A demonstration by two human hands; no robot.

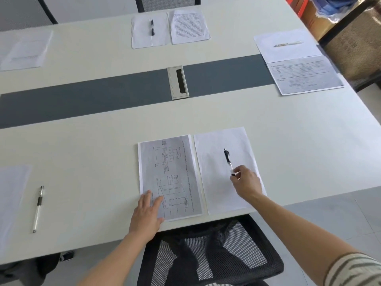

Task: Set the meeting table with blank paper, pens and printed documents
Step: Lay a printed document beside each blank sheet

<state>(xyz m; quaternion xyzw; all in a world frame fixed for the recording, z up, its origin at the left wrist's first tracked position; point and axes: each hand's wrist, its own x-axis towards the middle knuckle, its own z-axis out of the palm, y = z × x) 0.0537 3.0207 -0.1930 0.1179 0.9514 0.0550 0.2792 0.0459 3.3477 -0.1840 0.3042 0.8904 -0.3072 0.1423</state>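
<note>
A printed document (169, 174) with diagrams lies near the table's front edge. My left hand (147, 213) rests flat on its lower left corner, fingers spread. Right of it lies a blank sheet (216, 182) with a black-capped pen (227, 159) on it. My right hand (246, 182) pinches the near end of that pen, whose cap end points away from me. Across the table lie another blank sheet with a pen (152, 27) and a printed page (188, 25). At the far right, a pen (288, 43) rests on a blank sheet above a printed form (305, 76).
A pen (38, 208) lies beside a blank sheet (12, 195) at the left front. More paper (24, 50) sits at the far left. A cable port (178, 82) is set in the table's grey centre strip. A black mesh chair (210, 250) stands below me.
</note>
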